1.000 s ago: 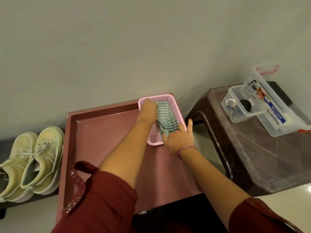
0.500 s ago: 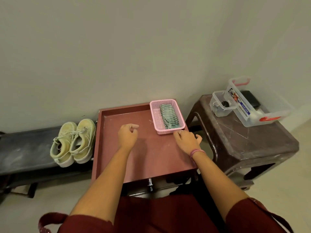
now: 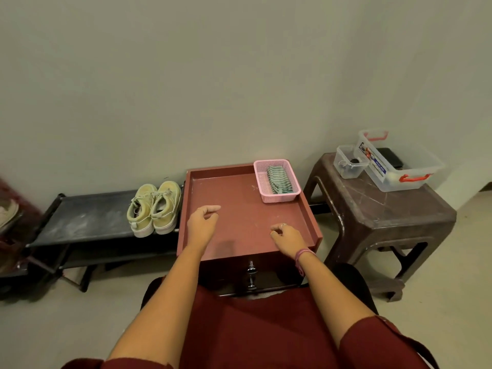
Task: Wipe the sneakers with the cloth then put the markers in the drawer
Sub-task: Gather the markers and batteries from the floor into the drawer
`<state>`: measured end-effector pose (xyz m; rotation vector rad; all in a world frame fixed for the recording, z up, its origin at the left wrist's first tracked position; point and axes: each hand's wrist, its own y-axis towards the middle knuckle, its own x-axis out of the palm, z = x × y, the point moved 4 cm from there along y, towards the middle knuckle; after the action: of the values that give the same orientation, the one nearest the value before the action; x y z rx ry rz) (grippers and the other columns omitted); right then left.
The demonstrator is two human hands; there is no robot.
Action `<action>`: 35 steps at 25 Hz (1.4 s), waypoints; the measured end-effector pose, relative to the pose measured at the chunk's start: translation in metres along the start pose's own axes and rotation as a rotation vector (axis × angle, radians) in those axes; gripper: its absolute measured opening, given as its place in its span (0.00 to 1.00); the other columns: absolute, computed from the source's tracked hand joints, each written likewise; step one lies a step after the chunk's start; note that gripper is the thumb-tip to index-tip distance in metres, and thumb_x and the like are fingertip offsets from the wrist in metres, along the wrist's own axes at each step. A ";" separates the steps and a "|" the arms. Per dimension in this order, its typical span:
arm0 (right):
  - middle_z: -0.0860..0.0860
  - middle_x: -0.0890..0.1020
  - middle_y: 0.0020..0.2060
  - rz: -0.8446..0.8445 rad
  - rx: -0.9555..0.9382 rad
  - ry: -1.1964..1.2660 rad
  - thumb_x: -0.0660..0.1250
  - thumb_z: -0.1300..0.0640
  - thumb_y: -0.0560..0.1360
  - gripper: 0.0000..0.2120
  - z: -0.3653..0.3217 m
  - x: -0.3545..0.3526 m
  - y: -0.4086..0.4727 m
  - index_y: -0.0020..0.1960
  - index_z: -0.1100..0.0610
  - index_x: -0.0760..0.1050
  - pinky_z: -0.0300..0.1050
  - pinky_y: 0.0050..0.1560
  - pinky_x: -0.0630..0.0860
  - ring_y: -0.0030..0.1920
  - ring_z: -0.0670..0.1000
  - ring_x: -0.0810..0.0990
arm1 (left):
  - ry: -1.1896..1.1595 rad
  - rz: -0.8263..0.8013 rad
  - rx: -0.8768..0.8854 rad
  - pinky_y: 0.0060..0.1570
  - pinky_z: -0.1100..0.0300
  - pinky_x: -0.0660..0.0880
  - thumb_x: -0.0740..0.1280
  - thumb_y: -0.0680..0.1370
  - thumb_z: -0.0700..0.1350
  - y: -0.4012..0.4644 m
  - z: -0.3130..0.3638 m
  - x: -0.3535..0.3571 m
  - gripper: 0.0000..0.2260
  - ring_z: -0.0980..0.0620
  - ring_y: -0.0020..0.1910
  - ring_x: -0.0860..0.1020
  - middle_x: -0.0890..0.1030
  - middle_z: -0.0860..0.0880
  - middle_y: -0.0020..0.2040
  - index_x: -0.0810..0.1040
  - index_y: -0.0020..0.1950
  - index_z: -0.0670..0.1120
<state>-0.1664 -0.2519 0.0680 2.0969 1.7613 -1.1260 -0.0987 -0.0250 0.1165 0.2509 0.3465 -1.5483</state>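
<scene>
Both hands were held loosely curled and empty above the red desk (image 3: 239,230), the left hand (image 3: 201,225) near its middle, the right hand (image 3: 288,237) toward its right rim. The striped cloth (image 3: 278,180) lay folded in the pink basket (image 3: 262,179) at the far right corner. The sneakers (image 3: 153,209) stood paired on the black shelf (image 3: 87,217) just beside the desk.
</scene>
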 end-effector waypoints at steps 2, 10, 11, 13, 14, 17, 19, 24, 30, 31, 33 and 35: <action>0.53 0.78 0.61 -0.052 0.006 -0.005 0.59 0.59 0.78 0.16 0.005 0.009 -0.005 0.64 0.56 0.75 0.41 0.61 0.70 0.61 0.53 0.76 | -0.049 -0.002 -0.029 0.54 0.52 0.76 0.63 0.77 0.37 -0.002 -0.007 -0.008 0.12 0.51 0.50 0.77 0.79 0.52 0.51 0.80 0.51 0.53; 0.54 0.73 0.65 -0.337 0.096 -0.181 0.54 0.71 0.74 0.25 0.053 0.078 0.015 0.66 0.54 0.72 0.48 0.64 0.70 0.65 0.55 0.72 | -0.213 0.013 -0.255 0.55 0.56 0.76 0.64 0.76 0.36 0.003 -0.060 0.014 0.12 0.52 0.53 0.78 0.80 0.49 0.54 0.80 0.52 0.51; 0.55 0.73 0.66 -0.375 0.104 -0.219 0.54 0.71 0.73 0.25 0.059 0.088 0.018 0.66 0.54 0.72 0.48 0.66 0.69 0.66 0.55 0.71 | -0.222 0.017 -0.294 0.56 0.57 0.75 0.64 0.77 0.35 0.003 -0.070 0.018 0.12 0.52 0.54 0.77 0.80 0.49 0.54 0.80 0.53 0.50; 0.56 0.70 0.69 -0.447 0.110 -0.295 0.54 0.70 0.73 0.28 0.068 0.107 0.025 0.70 0.53 0.68 0.49 0.68 0.67 0.69 0.56 0.68 | -0.231 0.026 -0.375 0.58 0.57 0.74 0.64 0.78 0.35 0.003 -0.090 0.026 0.11 0.52 0.55 0.77 0.79 0.50 0.55 0.79 0.55 0.48; 0.56 0.68 0.70 -0.480 0.106 -0.331 0.53 0.69 0.73 0.29 0.071 0.116 0.031 0.72 0.51 0.66 0.49 0.69 0.65 0.70 0.58 0.67 | -0.244 0.031 -0.416 0.58 0.57 0.74 0.63 0.78 0.35 0.005 -0.099 0.031 0.11 0.53 0.54 0.77 0.79 0.50 0.55 0.79 0.56 0.47; 0.57 0.65 0.71 -0.554 0.087 -0.422 0.51 0.67 0.73 0.32 0.073 0.131 0.047 0.75 0.47 0.59 0.51 0.71 0.63 0.70 0.60 0.64 | -0.311 0.042 -0.511 0.49 0.64 0.77 0.63 0.78 0.33 0.005 -0.116 0.045 0.10 0.56 0.47 0.78 0.79 0.48 0.53 0.77 0.57 0.43; 0.58 0.62 0.73 -0.608 0.083 -0.480 0.51 0.67 0.73 0.34 0.074 0.140 0.058 0.76 0.46 0.56 0.53 0.71 0.62 0.72 0.61 0.61 | -0.342 0.045 -0.561 0.41 0.70 0.77 0.63 0.78 0.33 0.008 -0.122 0.056 0.11 0.57 0.44 0.78 0.79 0.49 0.49 0.77 0.58 0.41; 0.55 0.61 0.74 -0.643 0.051 -0.599 0.55 0.66 0.73 0.35 0.076 0.156 0.069 0.75 0.42 0.55 0.55 0.70 0.63 0.71 0.60 0.63 | -0.372 0.019 -0.605 0.39 0.74 0.76 0.62 0.78 0.31 0.013 -0.126 0.077 0.11 0.58 0.42 0.78 0.80 0.49 0.46 0.76 0.57 0.42; 0.53 0.65 0.72 -0.577 0.025 -0.649 0.54 0.66 0.75 0.32 0.078 0.161 0.068 0.74 0.43 0.58 0.53 0.67 0.65 0.69 0.58 0.66 | -0.062 -0.094 -0.500 0.48 0.70 0.72 0.64 0.78 0.36 0.005 -0.142 0.085 0.08 0.54 0.48 0.79 0.83 0.48 0.51 0.80 0.55 0.43; 0.53 0.65 0.71 -0.569 0.022 -0.662 0.55 0.66 0.75 0.32 0.078 0.162 0.067 0.74 0.43 0.58 0.53 0.66 0.65 0.69 0.57 0.67 | 0.012 -0.144 -0.477 0.46 0.73 0.70 0.65 0.78 0.37 -0.001 -0.144 0.088 0.08 0.55 0.48 0.78 0.82 0.48 0.52 0.80 0.55 0.42; 0.54 0.65 0.71 -0.566 0.019 -0.683 0.55 0.66 0.76 0.31 0.079 0.163 0.065 0.74 0.44 0.57 0.52 0.66 0.65 0.69 0.58 0.67 | 0.134 -0.240 -0.429 0.44 0.77 0.66 0.64 0.77 0.36 -0.013 -0.147 0.093 0.09 0.56 0.48 0.76 0.81 0.48 0.53 0.80 0.56 0.41; 0.54 0.65 0.71 -0.570 0.027 -0.703 0.54 0.65 0.76 0.30 0.077 0.163 0.064 0.74 0.44 0.57 0.53 0.67 0.65 0.69 0.58 0.66 | 0.187 -0.299 -0.396 0.49 0.75 0.67 0.64 0.77 0.36 -0.024 -0.150 0.095 0.11 0.55 0.51 0.76 0.80 0.46 0.56 0.78 0.58 0.40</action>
<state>-0.1397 -0.1891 -0.1111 0.9766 1.9657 -1.7426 -0.1326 -0.0579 -0.0566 0.0323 0.8579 -1.7122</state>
